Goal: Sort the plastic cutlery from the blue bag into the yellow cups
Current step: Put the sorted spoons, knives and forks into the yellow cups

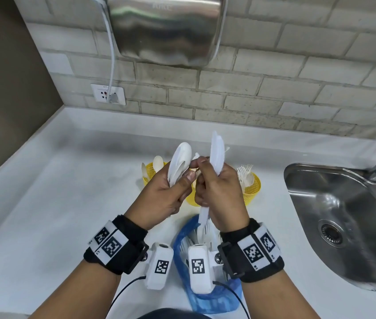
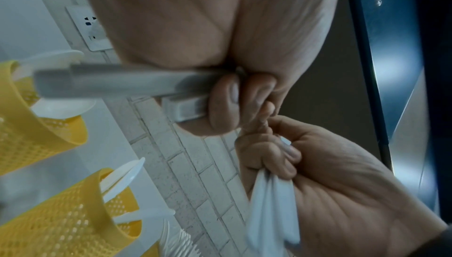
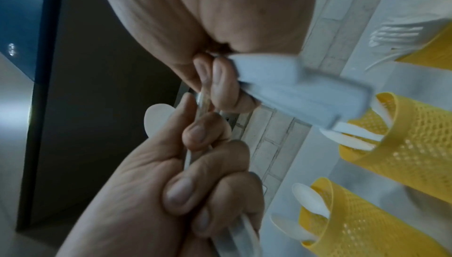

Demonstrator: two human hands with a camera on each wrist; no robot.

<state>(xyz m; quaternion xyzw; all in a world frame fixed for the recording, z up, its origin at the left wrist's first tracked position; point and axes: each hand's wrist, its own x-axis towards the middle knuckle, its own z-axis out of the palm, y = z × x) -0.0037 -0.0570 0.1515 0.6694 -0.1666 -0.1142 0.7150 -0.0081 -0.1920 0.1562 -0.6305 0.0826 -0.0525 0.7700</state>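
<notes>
Your three yellow cups (image 1: 252, 188) stand behind your hands, holding spoons, knives and forks; the blue bag (image 1: 214, 298) of cutlery lies below your wrists. Your left hand (image 1: 166, 194) grips a spoon-and-knife bundle (image 1: 181, 163); your right hand (image 1: 219, 194) clasps knives (image 1: 217, 150).

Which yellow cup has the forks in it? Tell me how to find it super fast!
Find the shiny metal sink on the right of the white counter. The yellow cup nearest the sink, just past the right hand, is the one. White fork prongs stick out of it, while the far-left cup holds round spoons.
</notes>
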